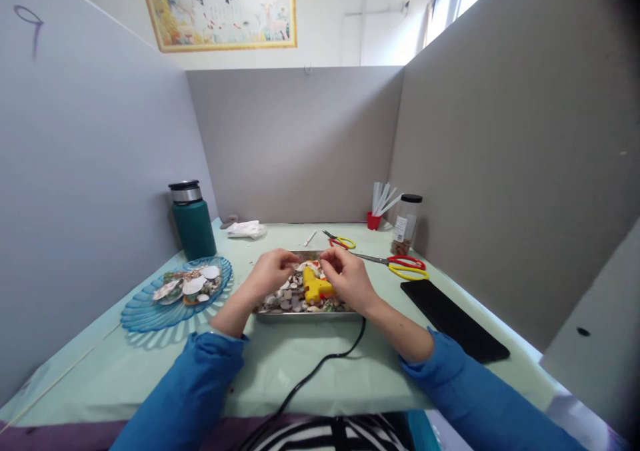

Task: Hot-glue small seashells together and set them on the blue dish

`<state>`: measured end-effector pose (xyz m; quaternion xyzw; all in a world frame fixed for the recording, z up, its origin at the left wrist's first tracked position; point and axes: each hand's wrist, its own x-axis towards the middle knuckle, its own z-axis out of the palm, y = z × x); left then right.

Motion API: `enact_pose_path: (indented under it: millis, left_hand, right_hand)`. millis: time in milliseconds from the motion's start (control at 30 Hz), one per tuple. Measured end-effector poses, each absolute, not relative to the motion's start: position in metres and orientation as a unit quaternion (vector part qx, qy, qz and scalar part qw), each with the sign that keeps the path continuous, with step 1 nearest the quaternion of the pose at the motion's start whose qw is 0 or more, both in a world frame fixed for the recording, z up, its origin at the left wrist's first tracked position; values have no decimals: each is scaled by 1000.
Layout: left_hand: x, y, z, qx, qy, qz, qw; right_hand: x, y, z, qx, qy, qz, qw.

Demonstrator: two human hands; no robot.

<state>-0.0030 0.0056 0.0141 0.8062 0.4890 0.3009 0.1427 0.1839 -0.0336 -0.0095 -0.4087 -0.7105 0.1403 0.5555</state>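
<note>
Both my hands hover over a metal tray (pixel 305 315) filled with several small shells. My left hand (pixel 273 271) is curled, its fingertips pinched together above the shells. My right hand (pixel 347 276) is also closed in a pinch, its fingers meeting the left hand's near the tray's middle. What they pinch is too small to make out. A yellow glue gun (pixel 315 286) lies in the tray between my hands, its black cord (pixel 320 364) running toward me off the table edge.
A blue glass plate (pixel 150 308) with shells sits left, a green flask (pixel 193 221) behind it. Red-and-yellow scissors (pixel 407 266), smaller scissors (pixel 341 241), a jar (pixel 407 224), a red cup of sticks (pixel 375 214) and a black phone (pixel 453 318) lie right. Grey partitions enclose the table.
</note>
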Motion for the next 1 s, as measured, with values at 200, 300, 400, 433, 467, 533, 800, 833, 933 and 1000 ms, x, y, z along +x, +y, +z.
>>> enact_pose_path:
  millis: [200,300,400,433,467,533,800,833,933,1000]
  left_hand:
    - [-15,10,9,840,519,159,-3]
    - [-5,3,6,870,483,96,19]
    - [7,-3,2,875,480,56,3]
    - [10,-5,0,870,490,54,0]
    - [11,-5,-1,867,496,55,-2]
    - [11,-4,-1,862,503,63,0]
    - [-9,10,10,855,495,154,37]
    - [-9,10,10,854,496,153,36]
    - [-6,8,7,860,497,113,30]
    - [-2,7,2,863,499,84,16]
  right_hand:
    - [184,-31,-12,-408,-711,149,553]
    - [184,-31,-12,-409,-709,154,554]
    - [185,-31,-13,-410,-709,155,552]
    - [185,-31,-13,-410,-710,156,551]
    - [185,-31,-13,-410,-710,157,550]
    - [185,-31,-13,-410,-709,161,551]
    - [185,-28,-14,-414,-692,200,556]
    - [185,-28,-14,-415,-693,199,555]
    - [186,-29,-14,-417,-695,198,552]
    - [186,-29,-14,-418,-696,198,550]
